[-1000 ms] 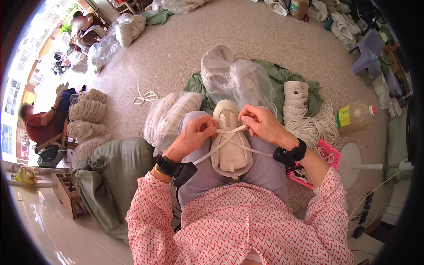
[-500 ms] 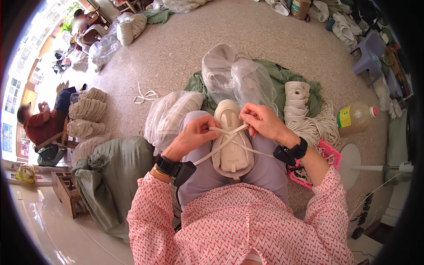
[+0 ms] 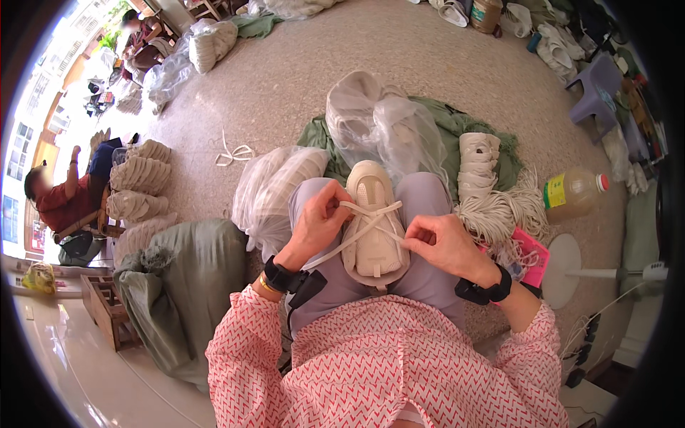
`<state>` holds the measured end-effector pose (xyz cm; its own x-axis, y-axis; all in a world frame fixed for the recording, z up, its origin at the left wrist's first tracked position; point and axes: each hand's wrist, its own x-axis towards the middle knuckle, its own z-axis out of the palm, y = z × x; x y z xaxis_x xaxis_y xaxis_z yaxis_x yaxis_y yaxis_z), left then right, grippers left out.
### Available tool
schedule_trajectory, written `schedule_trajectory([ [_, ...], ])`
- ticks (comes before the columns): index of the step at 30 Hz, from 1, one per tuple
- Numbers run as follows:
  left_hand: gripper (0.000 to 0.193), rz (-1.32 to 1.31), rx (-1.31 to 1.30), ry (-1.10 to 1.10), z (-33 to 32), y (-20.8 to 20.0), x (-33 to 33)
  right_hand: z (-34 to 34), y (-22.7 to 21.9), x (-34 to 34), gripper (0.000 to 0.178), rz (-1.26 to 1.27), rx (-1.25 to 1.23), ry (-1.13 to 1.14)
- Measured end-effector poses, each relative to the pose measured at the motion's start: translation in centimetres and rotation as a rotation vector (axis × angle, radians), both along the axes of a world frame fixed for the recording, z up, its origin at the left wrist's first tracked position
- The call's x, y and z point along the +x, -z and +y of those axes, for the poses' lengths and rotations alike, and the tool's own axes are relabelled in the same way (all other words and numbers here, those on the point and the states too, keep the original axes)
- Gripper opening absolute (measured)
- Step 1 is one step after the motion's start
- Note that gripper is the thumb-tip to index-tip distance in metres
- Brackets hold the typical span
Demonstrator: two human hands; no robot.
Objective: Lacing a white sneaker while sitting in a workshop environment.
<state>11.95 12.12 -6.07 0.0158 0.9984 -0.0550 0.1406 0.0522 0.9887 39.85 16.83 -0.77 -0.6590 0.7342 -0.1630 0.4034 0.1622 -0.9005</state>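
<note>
A cream shoe upper (image 3: 378,261) rests on my lap between my thighs, its toe pointing away from me. A flat off-white shoelace (image 3: 372,220) crosses over its front in an X, with loose lengths reaching out to both sides. My left hand (image 3: 319,224) is closed in a pinch on the lace at the upper left of the crossing. To the right of the upper, my right hand (image 3: 448,247) has its thumb and forefinger pressed together on the lace's lower right length. Both hands wear black wrist devices.
Beyond my knees lie clear plastic bags (image 3: 357,118) of pale uppers on a green cloth (image 3: 457,118). At right are stacked uppers (image 3: 479,160), a bundle of laces (image 3: 503,210), a pink basket (image 3: 531,257) and a jug (image 3: 576,188). Another person (image 3: 64,196) sits far left.
My right hand has moved from the upper right of the crossing down toward me, onto the lower lace length. My left hand stays nearly in place. The person at left has raised a hand.
</note>
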Motion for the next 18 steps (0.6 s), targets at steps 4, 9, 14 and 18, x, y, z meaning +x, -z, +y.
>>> schedule_trajectory([
  [4, 0.006, -0.029, 0.009, -0.056, -0.2, -0.2, 0.6, -0.2, 0.2, 0.3, 0.019, 0.037, -0.083, 0.004],
  [9, 0.008, 0.058, 0.11, -0.118, -0.7, -0.4, 1.4, -0.6, -1.0, 1.3, 0.016, 0.013, -0.097, -0.008],
  [14, 0.01, 0.26, 0.187, -0.088, -1.3, -1.4, 2.1, -1.4, -2.2, 4.9, 0.015, -0.04, -0.122, 0.018],
  [18, 0.012, 0.322, 0.173, -0.054, -2.0, -2.4, 1.8, -1.5, -2.1, 9.6, 0.012, -0.089, -0.261, 0.061],
])
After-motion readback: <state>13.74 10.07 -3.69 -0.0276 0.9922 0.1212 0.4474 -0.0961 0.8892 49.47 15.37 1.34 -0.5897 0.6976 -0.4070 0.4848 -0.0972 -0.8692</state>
